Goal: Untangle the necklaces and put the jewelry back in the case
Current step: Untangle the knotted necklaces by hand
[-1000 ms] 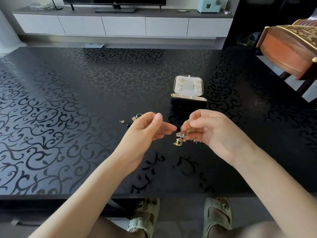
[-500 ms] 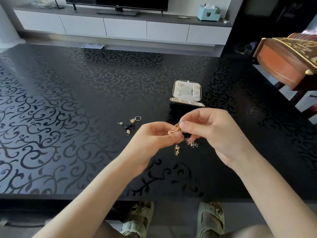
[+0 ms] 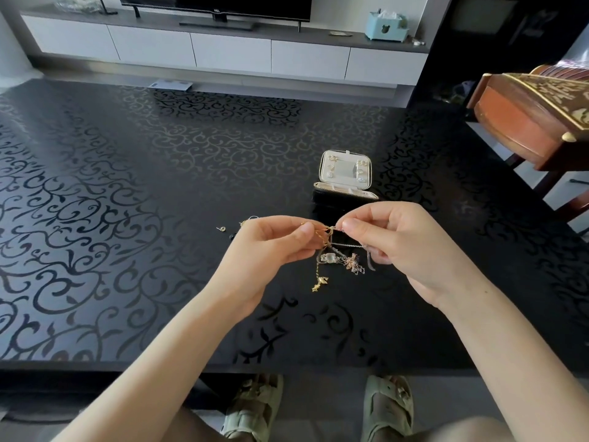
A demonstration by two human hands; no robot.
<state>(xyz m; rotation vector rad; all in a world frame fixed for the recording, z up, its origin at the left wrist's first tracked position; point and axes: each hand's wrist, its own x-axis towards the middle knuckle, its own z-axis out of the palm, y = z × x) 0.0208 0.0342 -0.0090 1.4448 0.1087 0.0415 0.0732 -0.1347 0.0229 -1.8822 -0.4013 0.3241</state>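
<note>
Necklaces (image 3: 342,258) hung in a tangled clump between two bare hands raised just above a glossy black table (image 3: 127,218) patterned with swirling vines. The left hand (image 3: 271,247) pinched a gold chain between thumb and forefinger, its grip narrow and closed on the strand. The right hand (image 3: 404,247) pinched the same knot from the other side, thumb and forefinger tips pressed together on the chains, the other fingers curled beneath. The two grips nearly touched, and the tangle dangled directly below that meeting point. Silver and rose-coloured chains bunched under the right fingers, a clear stone setting sat in the middle, and a small gold pendant (image 3: 319,283) hung lowest, under the left fingertips. Farther back on the table, beyond the hands, the jewelry case (image 3: 345,169) stood open, its pale lid upright with small pieces fastened inside. A few loose pieces (image 3: 221,229) of jewelry lay on the table just left of the left hand, some partly hidden behind it. Sandalled feet showed below the table's near edge.
</note>
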